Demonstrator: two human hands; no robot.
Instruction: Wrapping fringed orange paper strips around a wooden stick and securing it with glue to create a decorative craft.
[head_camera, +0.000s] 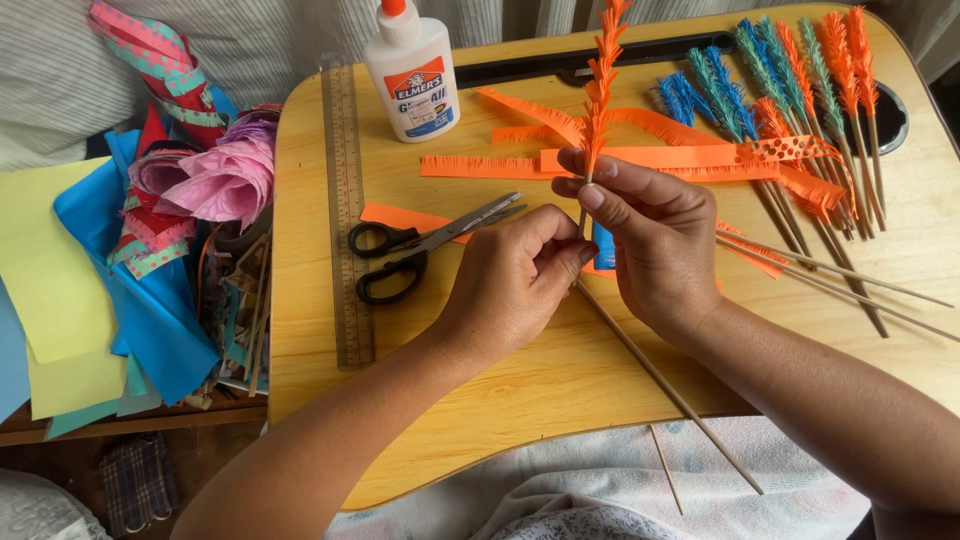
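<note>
Both my hands hold one thin wooden skewer (665, 385) over the wooden lap table (520, 400). My right hand (655, 235) pinches the stick just below a spiral of fringed orange paper (603, 75) wound round its upper end. My left hand (515, 275) grips the stick lower down, fingers closed round it. The skewer slants down to the right past the table's front edge.
Black-handled scissors (415, 245), a metal ruler (347, 210) and a white glue bottle (412, 70) lie left of my hands. Fringed orange strips (640, 158), bare skewers (850, 285) and finished blue, teal and orange fringed sticks (790, 70) lie right. Coloured paper (110, 260) is piled off the table's left side.
</note>
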